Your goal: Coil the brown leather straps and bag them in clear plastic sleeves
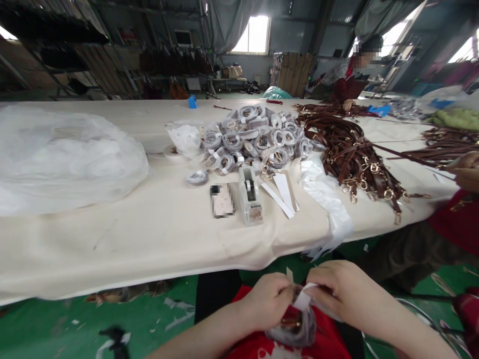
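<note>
Over my lap I hold a coiled strap (pixel 295 335) wrapped in greyish film, with gold metal showing in its middle. My left hand (pixel 270 301) is closed on the coil's left upper side. My right hand (pixel 337 289) pinches a white paper strip (pixel 303 297) that lies across the top of the coil. Some fingertips are hidden behind the strip and the coil. On the table ahead stands a tape dispenser (pixel 250 194), with white paper strips (pixel 282 192) lying to its right. A phone-like object (pixel 222 200), blurred out, lies to its left.
A heap of wrapped strap coils (pixel 258 134) covers the table's middle. Brown leather straps (pixel 348 144) with gold clasps pile up to the right, beside white plastic bags (pixel 325 194). A large translucent bag (pixel 71 159) fills the left. Co-workers are at the far side and right edge.
</note>
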A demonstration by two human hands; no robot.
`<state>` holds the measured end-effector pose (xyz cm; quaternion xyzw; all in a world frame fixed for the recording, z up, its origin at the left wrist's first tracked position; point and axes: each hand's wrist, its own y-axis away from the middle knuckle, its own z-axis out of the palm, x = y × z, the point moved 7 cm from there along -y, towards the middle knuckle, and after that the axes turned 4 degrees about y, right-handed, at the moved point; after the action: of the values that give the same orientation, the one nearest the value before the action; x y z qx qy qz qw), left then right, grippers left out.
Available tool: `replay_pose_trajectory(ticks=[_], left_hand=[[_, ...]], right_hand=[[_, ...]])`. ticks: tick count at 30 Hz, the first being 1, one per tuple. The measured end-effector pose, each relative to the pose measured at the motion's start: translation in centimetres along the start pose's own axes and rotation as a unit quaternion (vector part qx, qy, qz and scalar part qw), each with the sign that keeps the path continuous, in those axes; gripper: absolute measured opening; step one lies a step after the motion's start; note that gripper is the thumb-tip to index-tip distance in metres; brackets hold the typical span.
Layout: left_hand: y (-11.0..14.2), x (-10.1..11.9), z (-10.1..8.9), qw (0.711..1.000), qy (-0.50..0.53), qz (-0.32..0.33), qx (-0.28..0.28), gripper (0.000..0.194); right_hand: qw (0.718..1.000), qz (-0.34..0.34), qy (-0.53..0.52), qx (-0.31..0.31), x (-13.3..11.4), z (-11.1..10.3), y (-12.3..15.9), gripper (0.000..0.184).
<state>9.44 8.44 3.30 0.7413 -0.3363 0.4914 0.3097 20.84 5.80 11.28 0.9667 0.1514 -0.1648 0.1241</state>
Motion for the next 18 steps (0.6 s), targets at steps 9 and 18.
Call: replay_pose_trajectory(ticks=[9, 18], left_hand=[[1.4, 1.0, 0.5, 0.992, -0.05, 0.107, 0.054, 0.042], [1.8, 1.3, 0.3, 0.986, -0.048, 0.145, 0.064, 0.038]], right_hand=[[0.929, 0.18, -0.32, 0.059, 5.2, 6.9, -0.6, 0.045], [0.817, 0.163, -0.545, 0.094, 4.2, 8.7, -0.1, 0.04]])
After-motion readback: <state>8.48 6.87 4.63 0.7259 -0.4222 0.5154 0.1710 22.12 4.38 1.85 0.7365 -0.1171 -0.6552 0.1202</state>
